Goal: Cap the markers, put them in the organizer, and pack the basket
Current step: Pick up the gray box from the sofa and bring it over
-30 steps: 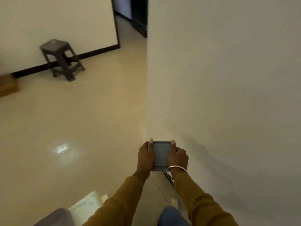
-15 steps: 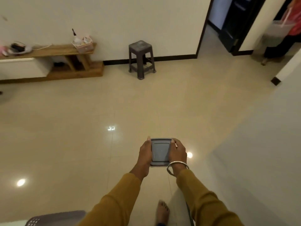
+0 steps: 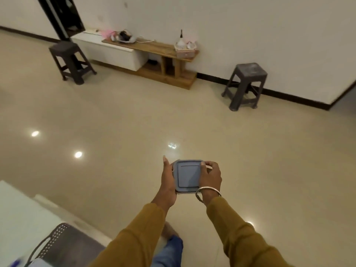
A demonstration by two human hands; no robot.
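Grey-blue lidded box [image 3: 187, 176] stayed clamped between both hands, held out over glossy floor [image 3: 115, 116]. View had swung left since half a second before: wooden shelf [image 3: 154, 49] went from upper left to upper centre, second stool [image 3: 69, 60] came in (first stool [image 3: 246, 83] sat far right). Basket [image 3: 63, 245] corner showed larger, lower left. Left hand [image 3: 168, 180] cupped box's left side, one digit straight; right hand [image 3: 211, 177] gripped right edge, thumb on lid, bangle [image 3: 208, 192] at wrist.

Left hand [image 3: 168, 181] and right hand [image 3: 211, 176] grip a grey lidded box [image 3: 187, 176] between them, over the glossy floor [image 3: 115, 122]; a dark basket [image 3: 65, 245] sits on the white table [image 3: 17, 211].
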